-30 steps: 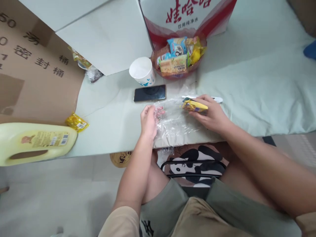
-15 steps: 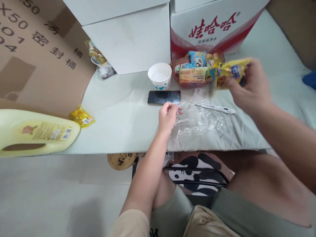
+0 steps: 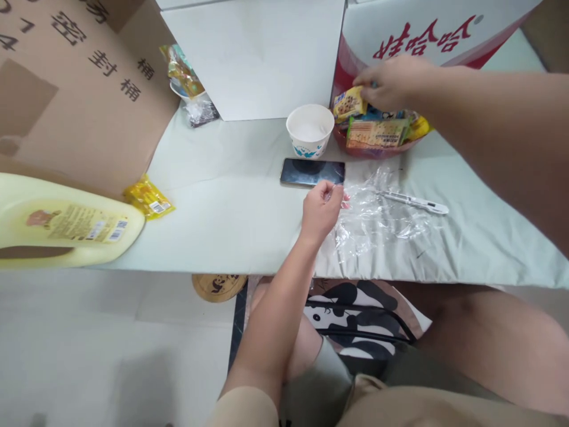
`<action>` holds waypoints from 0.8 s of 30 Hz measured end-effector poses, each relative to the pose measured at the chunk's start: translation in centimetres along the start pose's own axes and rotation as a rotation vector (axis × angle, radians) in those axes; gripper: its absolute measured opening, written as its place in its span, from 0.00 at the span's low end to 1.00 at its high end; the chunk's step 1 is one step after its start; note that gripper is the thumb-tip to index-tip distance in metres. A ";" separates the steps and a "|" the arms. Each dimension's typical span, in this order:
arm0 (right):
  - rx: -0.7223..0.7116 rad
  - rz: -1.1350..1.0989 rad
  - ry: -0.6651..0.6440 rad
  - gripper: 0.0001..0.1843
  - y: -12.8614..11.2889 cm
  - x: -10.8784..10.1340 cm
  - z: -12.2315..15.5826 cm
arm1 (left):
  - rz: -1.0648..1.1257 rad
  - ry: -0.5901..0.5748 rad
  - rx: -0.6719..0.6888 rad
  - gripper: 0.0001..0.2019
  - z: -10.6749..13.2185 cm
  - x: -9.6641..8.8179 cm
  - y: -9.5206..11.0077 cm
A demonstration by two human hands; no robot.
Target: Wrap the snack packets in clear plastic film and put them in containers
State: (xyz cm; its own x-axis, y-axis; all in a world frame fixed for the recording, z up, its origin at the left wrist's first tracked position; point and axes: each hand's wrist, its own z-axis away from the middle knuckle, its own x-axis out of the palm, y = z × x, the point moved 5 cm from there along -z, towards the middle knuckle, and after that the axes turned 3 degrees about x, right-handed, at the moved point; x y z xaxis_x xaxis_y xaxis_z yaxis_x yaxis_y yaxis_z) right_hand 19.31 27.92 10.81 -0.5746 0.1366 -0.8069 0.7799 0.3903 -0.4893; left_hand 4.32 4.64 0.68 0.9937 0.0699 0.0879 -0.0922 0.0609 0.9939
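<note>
My left hand (image 3: 323, 209) rests on the pale green cloth, fingers pinched on the edge of a clear plastic bag (image 3: 377, 216) lying flat there. My right hand (image 3: 391, 80) reaches out over the red snack bowl (image 3: 377, 148) at the back, fingers closed on a yellow snack packet (image 3: 349, 104) at the bowl's left rim. Several other packets fill the bowl. A black phone (image 3: 312, 172) lies just beyond my left hand. A white pen-like stick (image 3: 415, 203) lies to the right of the bag.
A white paper cup (image 3: 310, 130) stands left of the bowl. A red-and-white carton (image 3: 427, 29) and a white box (image 3: 262, 53) stand behind. A brown cardboard box (image 3: 75, 89), a pale yellow jug (image 3: 62, 222) and a yellow sachet (image 3: 149, 198) are at the left.
My right hand lifted the yellow packet off the plastic bag and carried it back to the snack bowl. My left hand stayed pinched on the bag's edge.
</note>
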 end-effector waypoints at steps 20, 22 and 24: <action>-0.205 -0.008 -0.247 0.23 -2.3 2.4 30.4 | -0.122 -0.193 0.076 0.15 1.7 -0.7 1.3; -0.178 0.037 -0.267 0.28 -2.0 2.6 30.8 | -0.254 -0.192 0.127 0.28 1.9 -1.5 1.2; -0.153 0.103 -0.292 0.30 -1.8 2.1 30.8 | -0.392 -0.172 0.126 0.34 1.8 -2.4 0.7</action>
State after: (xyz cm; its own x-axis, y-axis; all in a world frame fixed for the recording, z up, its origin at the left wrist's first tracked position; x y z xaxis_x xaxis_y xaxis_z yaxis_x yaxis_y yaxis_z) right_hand 24.34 -0.58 -0.24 -0.3828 -0.0754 -0.9208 0.7711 0.5228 -0.3634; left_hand 1.96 2.69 1.24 0.9492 -0.1019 -0.2977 0.2914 -0.0728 0.9538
